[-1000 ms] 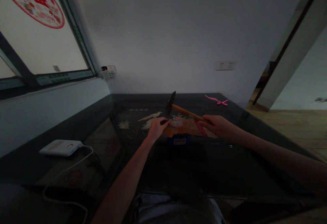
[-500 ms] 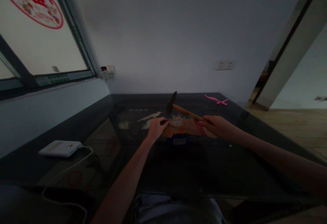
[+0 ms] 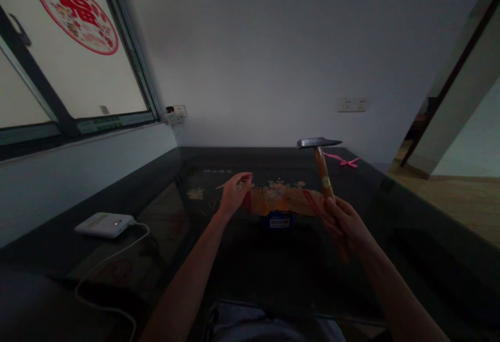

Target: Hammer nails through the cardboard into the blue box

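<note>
My right hand (image 3: 344,222) is wrapped around the wooden handle of a hammer (image 3: 322,167), raised upright with its metal head at the top. A brown speckled board (image 3: 281,201) with red bands near its ends lies across a blue box (image 3: 279,220) on the dark table. My left hand (image 3: 234,193) is at the board's left end, its fingertips pinched together; whatever is between them is too small to make out. Several thin, pale nail-like pieces (image 3: 203,212) lie on the table left of that hand.
A white power bank (image 3: 104,225) with a white cable (image 3: 113,252) rests on the table at the left. Near the back right edge lies a pink ribbon (image 3: 346,162). A wall with sockets (image 3: 352,104) stands behind the dark table (image 3: 250,274); a window (image 3: 128,118) is at left.
The hammer has swung from lying low over the board to upright at the right, its head lifted away. My left fingertips have come up slightly off the board. The view has shifted a little.
</note>
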The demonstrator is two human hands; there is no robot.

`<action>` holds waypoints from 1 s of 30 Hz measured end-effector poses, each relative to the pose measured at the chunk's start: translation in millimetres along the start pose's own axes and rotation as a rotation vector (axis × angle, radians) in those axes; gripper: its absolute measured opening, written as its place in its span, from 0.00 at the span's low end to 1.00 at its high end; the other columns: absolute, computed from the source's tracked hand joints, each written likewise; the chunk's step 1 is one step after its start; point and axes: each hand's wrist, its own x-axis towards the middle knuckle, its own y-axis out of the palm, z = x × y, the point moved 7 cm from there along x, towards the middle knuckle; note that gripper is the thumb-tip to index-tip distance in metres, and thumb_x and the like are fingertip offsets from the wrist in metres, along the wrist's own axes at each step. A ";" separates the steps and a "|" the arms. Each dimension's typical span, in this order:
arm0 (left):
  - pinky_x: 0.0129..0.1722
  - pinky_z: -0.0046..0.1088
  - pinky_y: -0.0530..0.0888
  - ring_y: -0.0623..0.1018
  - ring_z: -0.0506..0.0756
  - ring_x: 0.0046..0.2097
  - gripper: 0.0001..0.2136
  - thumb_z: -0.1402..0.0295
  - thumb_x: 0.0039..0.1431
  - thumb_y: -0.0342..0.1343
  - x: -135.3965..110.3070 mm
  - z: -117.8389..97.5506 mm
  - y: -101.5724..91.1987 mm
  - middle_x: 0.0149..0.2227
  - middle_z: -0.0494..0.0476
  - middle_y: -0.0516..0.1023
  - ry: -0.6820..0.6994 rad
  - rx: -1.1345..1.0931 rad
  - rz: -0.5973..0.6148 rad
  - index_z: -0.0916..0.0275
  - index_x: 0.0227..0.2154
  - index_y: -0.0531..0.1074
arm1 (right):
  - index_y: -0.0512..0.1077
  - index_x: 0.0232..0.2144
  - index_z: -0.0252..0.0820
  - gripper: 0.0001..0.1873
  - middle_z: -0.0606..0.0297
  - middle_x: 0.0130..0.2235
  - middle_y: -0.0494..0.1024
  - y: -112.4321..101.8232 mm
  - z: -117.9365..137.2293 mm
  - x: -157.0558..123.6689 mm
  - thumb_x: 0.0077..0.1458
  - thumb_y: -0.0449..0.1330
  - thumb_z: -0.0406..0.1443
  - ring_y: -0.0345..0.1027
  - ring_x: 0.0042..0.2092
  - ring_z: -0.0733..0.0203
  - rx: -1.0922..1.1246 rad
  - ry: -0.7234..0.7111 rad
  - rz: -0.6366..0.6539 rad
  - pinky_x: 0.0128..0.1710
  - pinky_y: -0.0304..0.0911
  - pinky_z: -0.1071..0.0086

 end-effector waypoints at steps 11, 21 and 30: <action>0.46 0.32 0.69 0.74 0.55 0.45 0.10 0.72 0.55 0.49 -64.2 122.0 -95.2 0.41 0.57 0.76 0.042 0.604 0.551 0.61 0.39 0.72 | 0.56 0.24 0.43 0.17 0.79 0.16 0.56 -8.1 -6.4 -3.7 0.53 0.57 0.46 0.44 0.11 0.77 0.075 0.006 -0.003 0.09 0.43 0.79; 0.43 0.31 0.67 0.73 0.55 0.41 0.08 0.73 0.56 0.50 -66.4 124.8 -76.6 0.39 0.58 0.74 0.253 0.788 0.778 0.61 0.37 0.71 | 0.56 0.23 0.43 0.18 0.79 0.16 0.57 -4.3 -5.3 -3.2 0.52 0.58 0.47 0.44 0.11 0.78 0.051 -0.007 -0.005 0.09 0.44 0.80; 0.38 0.30 0.67 0.73 0.55 0.36 0.05 0.76 0.54 0.47 -69.7 122.3 -68.0 0.32 0.58 0.72 0.275 0.872 0.791 0.63 0.29 0.68 | 0.55 0.23 0.43 0.18 0.79 0.16 0.57 -6.3 -6.3 -2.4 0.52 0.58 0.46 0.45 0.11 0.77 0.048 -0.001 -0.024 0.08 0.44 0.80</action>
